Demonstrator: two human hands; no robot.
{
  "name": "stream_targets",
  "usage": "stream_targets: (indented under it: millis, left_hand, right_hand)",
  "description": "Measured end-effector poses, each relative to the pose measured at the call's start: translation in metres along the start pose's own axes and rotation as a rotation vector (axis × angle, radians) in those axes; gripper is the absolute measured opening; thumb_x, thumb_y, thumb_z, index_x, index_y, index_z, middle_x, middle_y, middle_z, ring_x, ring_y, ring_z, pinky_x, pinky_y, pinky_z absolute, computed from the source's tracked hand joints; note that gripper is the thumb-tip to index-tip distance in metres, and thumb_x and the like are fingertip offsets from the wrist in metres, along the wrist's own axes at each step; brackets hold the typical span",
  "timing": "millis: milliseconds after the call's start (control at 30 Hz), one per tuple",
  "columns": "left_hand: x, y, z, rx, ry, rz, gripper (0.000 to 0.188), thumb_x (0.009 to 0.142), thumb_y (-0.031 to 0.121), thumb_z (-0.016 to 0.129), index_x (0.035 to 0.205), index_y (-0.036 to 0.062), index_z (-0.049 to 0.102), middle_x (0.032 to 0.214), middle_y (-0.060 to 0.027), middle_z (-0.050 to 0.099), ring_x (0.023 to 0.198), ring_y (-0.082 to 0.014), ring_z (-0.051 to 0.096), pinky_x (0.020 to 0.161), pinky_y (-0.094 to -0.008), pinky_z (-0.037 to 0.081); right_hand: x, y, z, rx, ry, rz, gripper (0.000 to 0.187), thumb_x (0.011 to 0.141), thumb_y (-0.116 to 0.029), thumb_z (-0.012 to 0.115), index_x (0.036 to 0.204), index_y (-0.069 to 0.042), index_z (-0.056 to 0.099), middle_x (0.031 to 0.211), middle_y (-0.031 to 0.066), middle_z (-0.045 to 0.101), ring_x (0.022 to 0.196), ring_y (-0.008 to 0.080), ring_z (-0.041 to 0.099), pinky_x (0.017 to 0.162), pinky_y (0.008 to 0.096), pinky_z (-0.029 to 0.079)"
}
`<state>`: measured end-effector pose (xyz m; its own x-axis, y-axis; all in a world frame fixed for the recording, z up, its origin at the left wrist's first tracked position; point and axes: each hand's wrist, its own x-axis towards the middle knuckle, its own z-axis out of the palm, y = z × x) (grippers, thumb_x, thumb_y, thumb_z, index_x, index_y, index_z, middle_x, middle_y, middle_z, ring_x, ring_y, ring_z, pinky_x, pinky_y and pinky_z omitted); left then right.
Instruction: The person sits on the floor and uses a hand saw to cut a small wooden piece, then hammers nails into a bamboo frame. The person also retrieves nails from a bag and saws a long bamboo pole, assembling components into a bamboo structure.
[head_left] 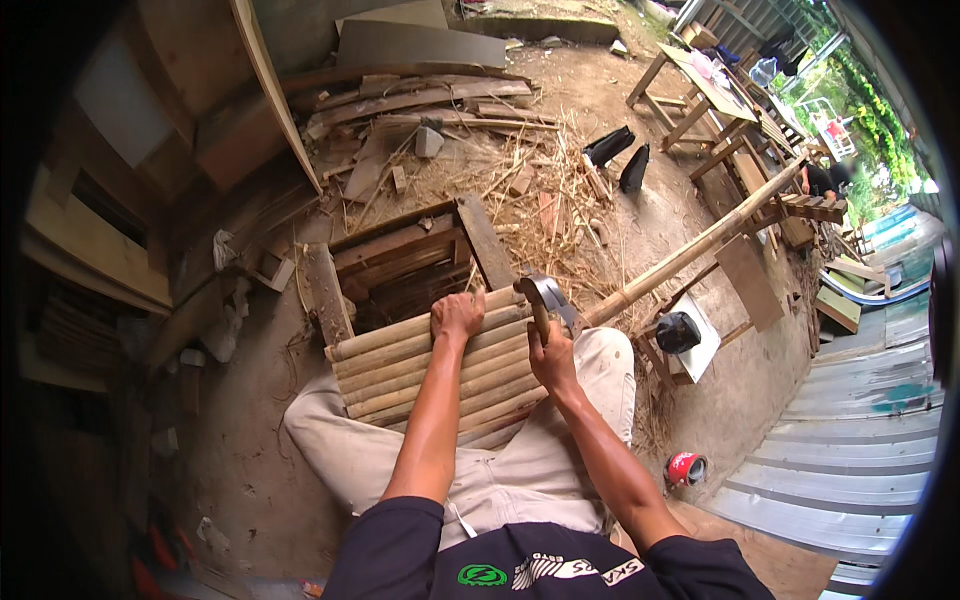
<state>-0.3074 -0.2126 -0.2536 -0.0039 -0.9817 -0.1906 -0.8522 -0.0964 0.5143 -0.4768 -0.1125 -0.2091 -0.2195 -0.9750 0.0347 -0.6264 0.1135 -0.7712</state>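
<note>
My right hand [552,352] is closed tight around the handle of a hammer [545,298], whose curved metal head stands just above the far edge of the bamboo panel [430,365]. My left hand [457,317] lies spread on that same edge, fingers curled over the top pole, gripping nothing else. The panel of side-by-side bamboo poles rests across my knees, and my pale trousers [500,470] show on both sides of it. Just beyond the panel stands a wooden crate [400,265] of dark slats, touching its far edge. A long bamboo pole [700,245] runs from beside the hammer head up to the right. Straw and scrap boards [430,105] litter the dirt further off. A red tin [686,468] sits by my right leg, near corrugated metal sheets [860,440].
</note>
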Motion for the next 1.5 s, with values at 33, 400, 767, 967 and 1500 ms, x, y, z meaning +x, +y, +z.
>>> stream_targets:
  millis: [33,400,767,967,1500]
  left_hand:
    - [0.001,-0.001,0.003,0.004,0.028,0.016,0.058,0.098,0.045,0.036,0.085,0.0030,0.074,0.086,-0.0241,0.069,0.086,-0.0424,0.068,0.082,-0.0501,0.052]
    - [0.001,-0.003,0.009,0.058,0.091,0.097,0.059,0.100,0.040,0.034,0.077,0.0030,0.074,0.080,-0.0227,0.069,0.079,-0.0413,0.069,0.077,-0.0486,0.054]
    - [0.005,-0.002,0.012,0.086,0.078,0.032,0.060,0.100,0.041,0.033,0.079,0.0035,0.074,0.081,-0.0232,0.069,0.079,-0.0424,0.069,0.074,-0.0508,0.052]
    - [0.002,0.001,0.011,0.086,0.125,0.012,0.058,0.098,0.041,0.037,0.079,0.0006,0.074,0.080,-0.0264,0.068,0.079,-0.0423,0.068,0.074,-0.0499,0.052]
    - [0.004,0.002,0.010,0.106,0.130,0.006,0.054,0.096,0.041,0.040,0.079,0.0028,0.075,0.080,-0.0246,0.068,0.077,-0.0422,0.068,0.072,-0.0491,0.053]
  right_hand:
    - [0.001,0.001,-0.002,0.032,-0.031,0.061,0.023,0.096,-0.020,0.058,0.094,0.003,0.053,0.074,0.0318,0.062,0.075,0.0503,0.063,0.062,0.0558,0.046]
    - [0.007,0.009,0.003,-0.156,-0.058,-0.016,0.026,0.096,-0.024,0.058,0.095,0.002,0.053,0.074,0.0307,0.061,0.076,0.0500,0.062,0.062,0.0531,0.047]
    - [-0.002,0.020,0.011,-0.024,-0.054,-0.130,0.027,0.092,-0.023,0.062,0.094,0.002,0.052,0.077,0.0308,0.062,0.073,0.0489,0.063,0.064,0.0544,0.049]
    - [0.001,0.003,0.007,0.003,-0.076,-0.036,0.028,0.092,-0.024,0.061,0.099,0.001,0.052,0.079,0.0315,0.063,0.079,0.0504,0.062,0.071,0.0560,0.048]
    - [0.004,0.016,-0.001,-0.066,-0.168,0.157,0.030,0.094,-0.025,0.059,0.100,0.003,0.049,0.081,0.0340,0.062,0.080,0.0516,0.062,0.070,0.0571,0.049]
